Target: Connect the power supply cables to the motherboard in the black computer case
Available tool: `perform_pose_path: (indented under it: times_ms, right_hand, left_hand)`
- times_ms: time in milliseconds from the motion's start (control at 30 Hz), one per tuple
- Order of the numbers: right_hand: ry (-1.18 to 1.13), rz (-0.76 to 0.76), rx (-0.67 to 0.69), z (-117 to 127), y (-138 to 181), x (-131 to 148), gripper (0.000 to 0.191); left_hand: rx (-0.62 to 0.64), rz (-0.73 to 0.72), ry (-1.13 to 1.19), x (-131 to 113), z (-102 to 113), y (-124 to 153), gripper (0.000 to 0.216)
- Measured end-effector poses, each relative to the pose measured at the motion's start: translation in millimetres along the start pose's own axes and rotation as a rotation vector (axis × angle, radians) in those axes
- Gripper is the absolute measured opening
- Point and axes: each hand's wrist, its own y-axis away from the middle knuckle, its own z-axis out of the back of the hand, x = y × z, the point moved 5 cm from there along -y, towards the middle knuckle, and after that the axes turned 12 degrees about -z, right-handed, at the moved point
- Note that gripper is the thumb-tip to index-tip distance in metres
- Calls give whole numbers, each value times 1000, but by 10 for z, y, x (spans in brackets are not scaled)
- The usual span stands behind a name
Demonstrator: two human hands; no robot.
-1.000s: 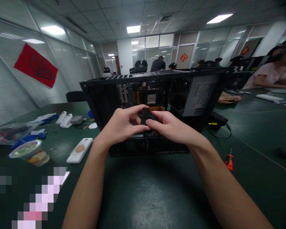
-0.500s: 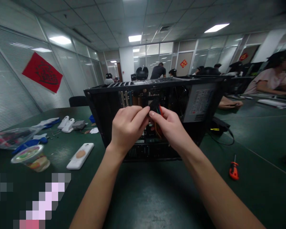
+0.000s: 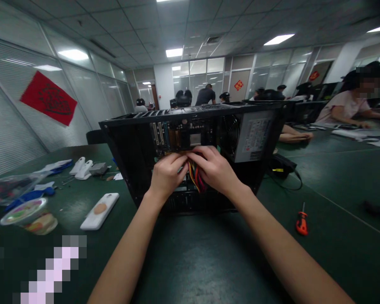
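Ahead of me an open black computer case (image 3: 190,110) lies on the green table, its motherboard (image 3: 174,137) showing inside. At the case's right side sits a grey power supply (image 3: 253,137), beside a round fan (image 3: 230,131). A bundle of coloured cables (image 3: 196,177) hangs between my hands, in front of the board. My right hand (image 3: 213,169) closes its fingers around the upper part of the bundle. My left hand (image 3: 167,173) is pinched at the same spot, its fingertips meeting the right thumb. The cable end is hidden under the fingers.
On the right lie an orange-and-black screwdriver (image 3: 302,221) and a black adapter with a cord (image 3: 281,165). To the left are a white phone-shaped object (image 3: 100,211), a lidded plastic cup (image 3: 30,215) and a plastic bag (image 3: 14,188). A person (image 3: 345,103) sits at the right.
Both hands have moved down a little from the dark upper part of the board. More of the coloured cables now shows below them, and the whole view has shifted slightly.
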Motion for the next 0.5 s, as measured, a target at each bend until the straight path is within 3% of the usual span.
perform_pose_path:
  times_ms: [100,200,333,500]
  right_hand:
    - [88,-123,132,-202,57,-344,34]
    - [44,-306,213,-366,77,-658,24]
    - [-68,-441,217,-493,37,-808,19]
    - [-110,-495,200,-551,12,-810,17]
  left_hand:
    - [180,124,82,101,-317,95,31]
    - [284,224,152,225,-530,180,30]
    - [444,205,162,336,-697,145,29]
    - [735,99,-67,346,-886,13,28]
